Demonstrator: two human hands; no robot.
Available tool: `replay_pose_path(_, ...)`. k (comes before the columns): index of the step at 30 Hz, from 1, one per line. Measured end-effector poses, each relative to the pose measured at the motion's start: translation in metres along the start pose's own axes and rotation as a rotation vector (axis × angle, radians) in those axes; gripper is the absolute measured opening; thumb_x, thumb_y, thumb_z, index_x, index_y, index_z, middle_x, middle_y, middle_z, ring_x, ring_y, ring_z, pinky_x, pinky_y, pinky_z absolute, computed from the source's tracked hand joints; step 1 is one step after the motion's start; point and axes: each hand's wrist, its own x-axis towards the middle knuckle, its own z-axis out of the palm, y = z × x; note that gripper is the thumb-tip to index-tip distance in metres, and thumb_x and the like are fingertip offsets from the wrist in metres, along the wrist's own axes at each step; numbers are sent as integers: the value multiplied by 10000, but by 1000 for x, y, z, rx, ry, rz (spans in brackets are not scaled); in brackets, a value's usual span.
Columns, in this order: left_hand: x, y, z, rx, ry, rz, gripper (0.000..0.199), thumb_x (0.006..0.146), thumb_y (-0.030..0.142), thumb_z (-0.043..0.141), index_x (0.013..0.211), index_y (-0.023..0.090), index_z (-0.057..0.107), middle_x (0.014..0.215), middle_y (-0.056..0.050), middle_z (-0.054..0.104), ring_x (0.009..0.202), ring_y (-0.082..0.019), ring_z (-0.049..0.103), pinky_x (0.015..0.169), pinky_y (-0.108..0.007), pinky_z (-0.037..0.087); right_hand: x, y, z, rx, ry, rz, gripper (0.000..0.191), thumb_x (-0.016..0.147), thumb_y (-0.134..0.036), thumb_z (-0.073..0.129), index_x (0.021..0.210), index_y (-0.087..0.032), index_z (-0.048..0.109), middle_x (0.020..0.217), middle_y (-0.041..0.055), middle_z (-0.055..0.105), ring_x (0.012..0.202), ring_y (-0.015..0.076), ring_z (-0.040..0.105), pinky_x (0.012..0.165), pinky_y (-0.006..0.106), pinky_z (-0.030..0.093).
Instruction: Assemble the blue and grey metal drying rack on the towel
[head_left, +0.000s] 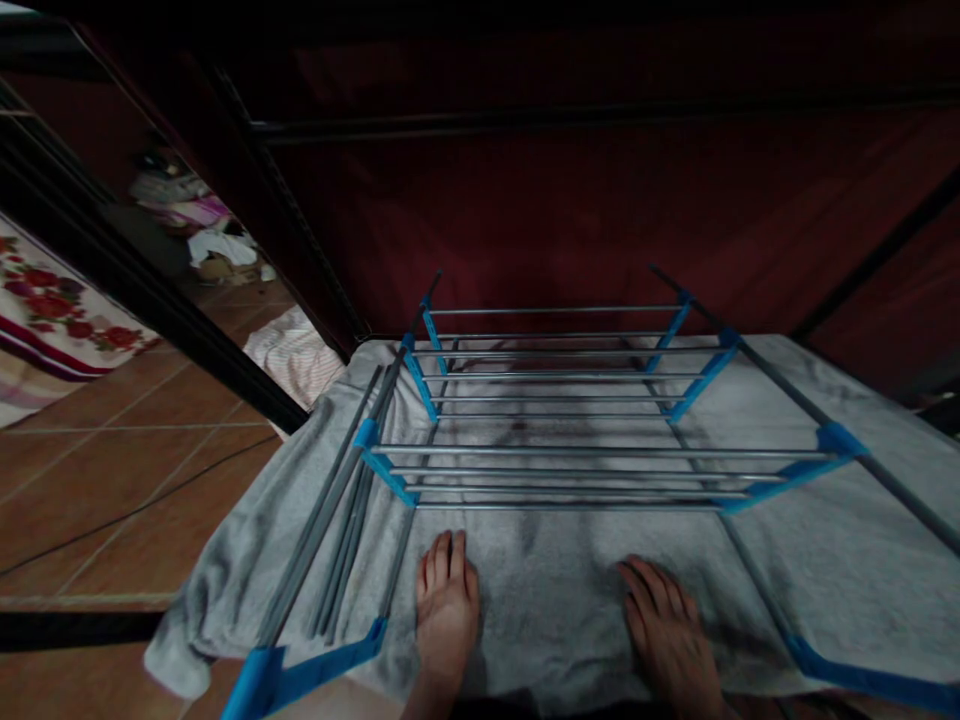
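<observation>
My left hand (448, 605) lies on a grey blanket (540, 590), palm down, its fingers stretched forward. Farther right, my right hand (667, 625) also rests on the blanket with fingers extended and holds nothing. Just beyond both hands stands a partly assembled drying rack (592, 452), made of grey metal tubes and blue plastic joints. Several crossbars run in tiers between its side tubes. Left of my left hand, several loose grey tubes (349, 540) lie on the blanket. A blue end piece (322, 675) is near the lower left, and another blue end piece (862, 680) sits at the lower right.
A dark red panel (510, 220) rises behind the rack. A dark post (172, 310) slants along the left. Tiled floor (150, 470) with a thin cable (142, 510) lies beyond the blanket's left edge. Piled cloth (217, 245) and a floral fabric (60, 310) are farther back.
</observation>
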Motion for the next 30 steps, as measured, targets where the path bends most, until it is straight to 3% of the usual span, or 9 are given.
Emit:
replay_pose_path(18, 0, -9, 8, 38, 3, 42, 488, 942, 180, 365, 1407, 161, 511, 1361, -132, 580, 1280, -280, 503, 1098, -505, 405, -3, -3, 16, 45, 83, 36, 454, 910, -246, 493, 1358, -256, 565, 1429, 51, 557, 1282, 265, 494, 1079, 453, 318)
replay_pose_path(30, 4, -4, 3, 103, 44, 103, 470, 964, 203, 349, 1392, 96, 510, 1351, -164, 559, 1226, -304, 504, 1062, -503, 411, 14, -11, -5, 134, 48, 124, 407, 955, -219, 442, 1340, -226, 571, 1357, 71, 584, 1228, 241, 506, 1058, 417, 351)
